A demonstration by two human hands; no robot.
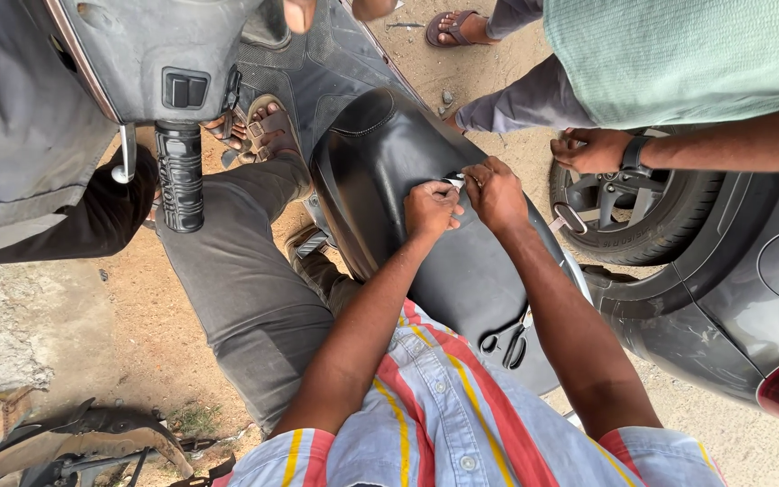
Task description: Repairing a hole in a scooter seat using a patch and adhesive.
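Observation:
A black scooter seat [380, 162] lies in front of me. My left hand [430, 209] and my right hand [495, 191] meet on it and pinch a small white and black object [455, 181] between their fingertips. What the object is I cannot tell. Black-handled scissors [508, 341] rest on the seat's near end, close to my striped shirt.
The scooter's grey handlebar panel and black grip [179, 176] hang at the left. Another person in a green shirt stands at the right, a hand [591, 150] on a second scooter's wheel [646, 209]. A sandalled foot [268, 131] rests on the footboard. Black parts [83, 442] lie on the sandy ground.

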